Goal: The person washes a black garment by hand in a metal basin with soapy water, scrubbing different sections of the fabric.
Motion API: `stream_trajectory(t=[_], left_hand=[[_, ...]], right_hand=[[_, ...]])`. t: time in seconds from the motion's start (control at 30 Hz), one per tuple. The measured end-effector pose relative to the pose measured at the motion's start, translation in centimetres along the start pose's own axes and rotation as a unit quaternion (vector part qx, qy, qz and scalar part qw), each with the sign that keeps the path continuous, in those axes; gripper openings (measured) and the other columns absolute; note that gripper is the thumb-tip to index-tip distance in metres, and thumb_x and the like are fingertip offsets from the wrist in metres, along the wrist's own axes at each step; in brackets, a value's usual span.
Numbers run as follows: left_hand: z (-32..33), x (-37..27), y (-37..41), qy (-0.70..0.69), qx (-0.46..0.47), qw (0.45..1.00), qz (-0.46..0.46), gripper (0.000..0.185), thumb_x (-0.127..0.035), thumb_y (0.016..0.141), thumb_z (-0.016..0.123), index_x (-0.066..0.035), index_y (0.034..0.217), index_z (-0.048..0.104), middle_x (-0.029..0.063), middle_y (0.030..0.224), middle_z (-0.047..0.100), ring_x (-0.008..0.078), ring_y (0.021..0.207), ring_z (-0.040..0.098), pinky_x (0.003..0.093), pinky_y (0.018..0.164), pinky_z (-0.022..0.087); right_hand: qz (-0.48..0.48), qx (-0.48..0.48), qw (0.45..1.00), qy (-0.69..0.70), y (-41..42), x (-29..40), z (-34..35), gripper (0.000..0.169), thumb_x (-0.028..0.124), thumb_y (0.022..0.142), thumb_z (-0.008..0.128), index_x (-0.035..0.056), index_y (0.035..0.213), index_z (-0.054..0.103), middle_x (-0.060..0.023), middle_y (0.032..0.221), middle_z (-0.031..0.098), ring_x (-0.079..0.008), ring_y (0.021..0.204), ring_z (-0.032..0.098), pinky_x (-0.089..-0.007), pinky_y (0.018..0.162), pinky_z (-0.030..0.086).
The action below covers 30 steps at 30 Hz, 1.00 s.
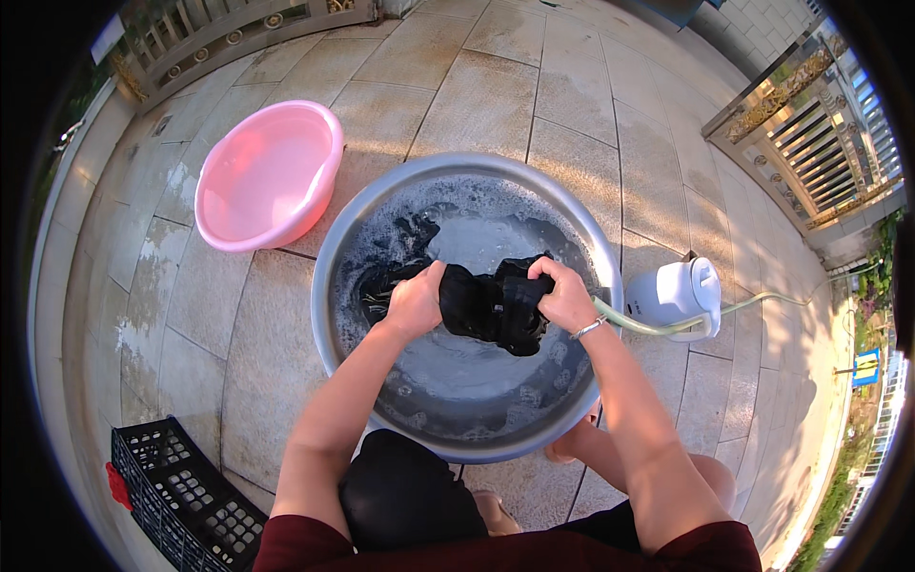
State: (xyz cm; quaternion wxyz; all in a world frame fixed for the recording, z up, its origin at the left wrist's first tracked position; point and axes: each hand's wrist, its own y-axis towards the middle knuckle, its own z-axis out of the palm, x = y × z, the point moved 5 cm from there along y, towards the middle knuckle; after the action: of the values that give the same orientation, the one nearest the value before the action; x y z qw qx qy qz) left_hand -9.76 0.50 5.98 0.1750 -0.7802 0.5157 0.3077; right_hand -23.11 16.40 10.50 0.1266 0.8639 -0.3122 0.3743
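Note:
A large grey metal basin (457, 452) with soapy water stands on the paving before me. Over the water I hold a wet black garment (477, 304) between both hands. My left hand (417, 300) grips its left part, and my right hand (565, 294), with a silver bracelet on the wrist, grips its right end. More dark cloth (411, 232) lies in the water at the left side of the basin. A pale green hose (643, 327) reaches the basin's right rim beside my right wrist.
A pink plastic basin (264, 175) stands at the upper left. To the right is a white plastic container (672, 293) with the hose running past it. A black plastic crate (182, 493) sits at the lower left. Metal gates (815, 136) border the tiled ground.

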Motion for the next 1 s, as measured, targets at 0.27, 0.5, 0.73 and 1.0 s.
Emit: stream_trajectory(t=[0.27, 0.5, 0.73, 1.0], left_hand=[[5.1, 3.3, -3.0, 0.183, 0.116, 0.975, -0.052, 0.055, -0.011, 0.061, 0.056, -0.019, 0.114, 0.043, 0.0086, 0.109, 0.045, 0.0276, 0.099, 0.043, 0.0427, 0.084, 0.030], [8.1, 3.7, -4.9, 0.053, 0.371, 0.923, -0.092, 0.065, -0.015, 0.067, 0.054, -0.012, 0.125, 0.027, 0.0201, 0.103, 0.052, 0.0323, 0.097, 0.049, 0.0391, 0.081, 0.039], [5.3, -0.2, -5.2, 0.007, 0.385, 0.923, 0.011, 0.051, -0.030, 0.067, 0.063, -0.008, 0.109, 0.046, 0.0141, 0.103, 0.052, 0.0283, 0.097, 0.049, 0.0341, 0.079, 0.040], [-3.5, 2.2, -3.6, 0.142, -0.109, 0.973, -0.148, 0.054, -0.031, 0.065, 0.065, -0.020, 0.113, 0.043, 0.0122, 0.127, 0.025, 0.0396, 0.116, 0.022, 0.0568, 0.088, 0.023]], right_hand=[[0.173, 0.209, 0.946, -0.177, -3.7, -4.2, 6.6, 0.033, 0.003, 0.061, 0.052, 0.0141, 0.090, 0.043, -0.0178, 0.091, 0.043, -0.0366, 0.082, 0.049, -0.0408, 0.071, 0.040], [0.171, 0.343, 0.871, -0.306, -5.6, -4.4, 11.2, 0.046, 0.008, 0.068, 0.052, 0.0078, 0.112, 0.042, -0.0213, 0.108, 0.042, -0.0351, 0.091, 0.051, -0.0394, 0.080, 0.042], [0.112, 0.528, 0.762, -0.358, -7.9, -7.3, 13.7, 0.038, 0.014, 0.066, 0.051, 0.0000, 0.102, 0.053, -0.0161, 0.103, 0.054, -0.0276, 0.095, 0.052, -0.0361, 0.078, 0.043], [0.094, 0.502, 0.810, -0.289, -6.9, -0.5, 11.9, 0.022, 0.024, 0.073, 0.052, 0.0134, 0.091, 0.057, -0.0088, 0.092, 0.058, -0.0264, 0.086, 0.055, -0.0354, 0.075, 0.042]])
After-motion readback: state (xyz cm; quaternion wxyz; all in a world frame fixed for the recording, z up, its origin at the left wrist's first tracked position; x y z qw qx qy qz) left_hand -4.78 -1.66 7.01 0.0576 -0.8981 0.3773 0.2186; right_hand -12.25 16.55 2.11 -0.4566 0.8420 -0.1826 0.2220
